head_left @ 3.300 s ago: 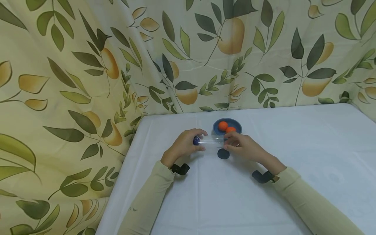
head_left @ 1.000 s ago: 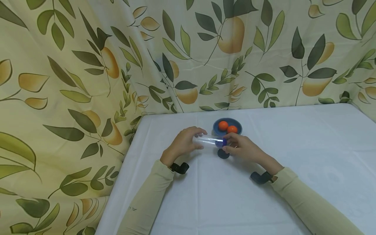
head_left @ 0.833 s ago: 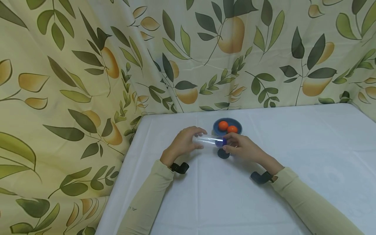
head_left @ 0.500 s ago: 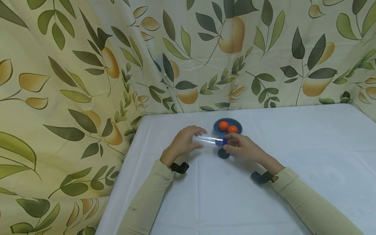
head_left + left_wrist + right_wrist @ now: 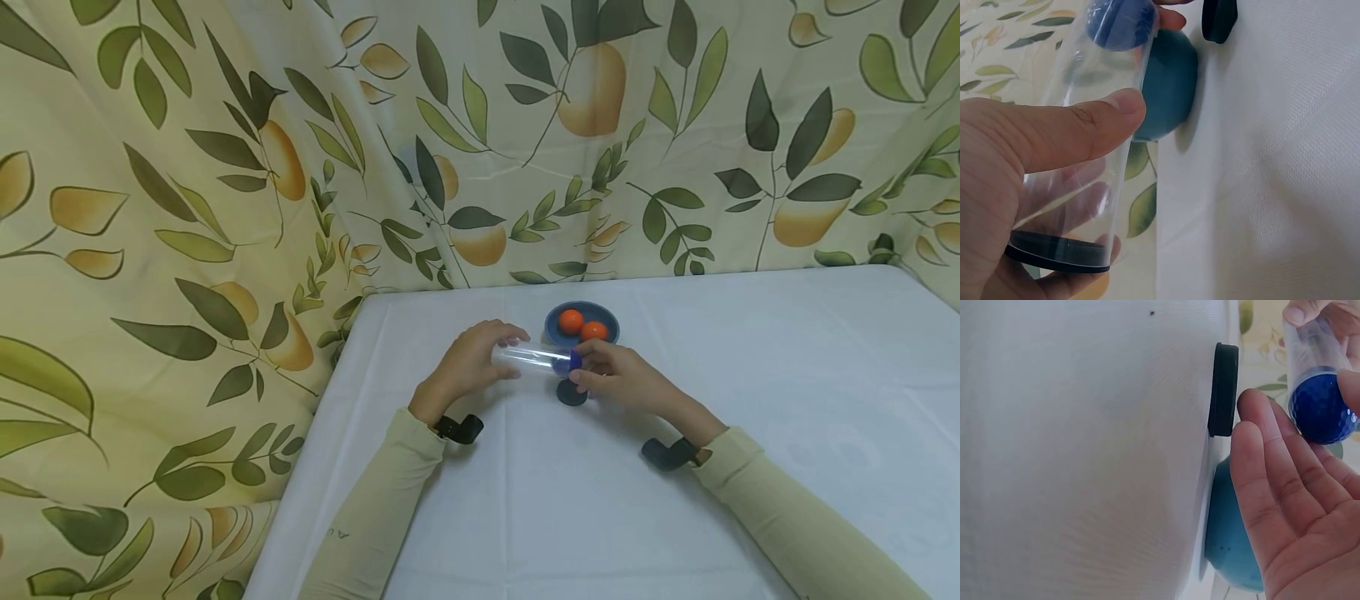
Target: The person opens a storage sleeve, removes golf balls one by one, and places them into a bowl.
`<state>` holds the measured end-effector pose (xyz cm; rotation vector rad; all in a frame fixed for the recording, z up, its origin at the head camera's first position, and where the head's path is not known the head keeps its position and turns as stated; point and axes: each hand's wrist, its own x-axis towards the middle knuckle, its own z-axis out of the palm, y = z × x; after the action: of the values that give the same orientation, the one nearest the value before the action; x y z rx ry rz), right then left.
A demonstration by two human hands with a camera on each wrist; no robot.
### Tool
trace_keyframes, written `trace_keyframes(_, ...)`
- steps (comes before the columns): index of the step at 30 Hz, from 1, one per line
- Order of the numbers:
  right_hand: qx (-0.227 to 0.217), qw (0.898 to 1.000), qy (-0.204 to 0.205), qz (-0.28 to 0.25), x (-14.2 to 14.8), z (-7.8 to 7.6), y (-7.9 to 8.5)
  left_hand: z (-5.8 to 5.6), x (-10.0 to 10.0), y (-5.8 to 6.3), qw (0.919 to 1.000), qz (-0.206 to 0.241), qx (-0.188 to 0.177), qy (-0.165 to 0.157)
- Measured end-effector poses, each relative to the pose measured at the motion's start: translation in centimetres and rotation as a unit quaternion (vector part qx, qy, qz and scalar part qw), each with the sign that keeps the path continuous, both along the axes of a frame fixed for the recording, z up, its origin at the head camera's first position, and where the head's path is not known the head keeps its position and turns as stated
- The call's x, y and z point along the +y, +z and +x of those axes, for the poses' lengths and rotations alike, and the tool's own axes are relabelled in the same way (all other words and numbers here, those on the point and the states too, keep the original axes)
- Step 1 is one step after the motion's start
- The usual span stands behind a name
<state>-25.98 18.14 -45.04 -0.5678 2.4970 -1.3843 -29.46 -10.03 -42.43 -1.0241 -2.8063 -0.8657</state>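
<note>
A clear plastic tube (image 5: 525, 357) lies nearly level above the table, tilted slightly down to the right. My left hand (image 5: 474, 360) grips its left end, where a black base (image 5: 1060, 250) shows in the left wrist view. At the tube's right end sits a dimpled blue golf ball (image 5: 1322, 407), which seems partly out of the mouth. My right hand (image 5: 618, 375) is at that end, fingers extended and the thumb beside the ball. Whether the fingers touch the ball is unclear. A round black cap (image 5: 572, 392) is on the table below the tube.
Behind the hands stands a blue bowl (image 5: 551, 335) holding two orange balls or fruits (image 5: 571, 322). A white cloth covers the table (image 5: 750, 358), and a leaf-patterned curtain (image 5: 480, 167) hangs along its back and left side.
The blue ball was at the tube's left end 3.3 s ago and is at the right end by 1.0 s ago. Since then the hands and tube have hardly moved.
</note>
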Motion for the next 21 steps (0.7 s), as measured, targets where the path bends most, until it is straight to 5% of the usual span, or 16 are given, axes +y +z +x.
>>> trace_keyframes(21,-0.008,1.0,0.005,-0.012,0.27,-0.29,-0.18,0.2,0.24,0.18,0.9998,-0.005,0.017,0.0)
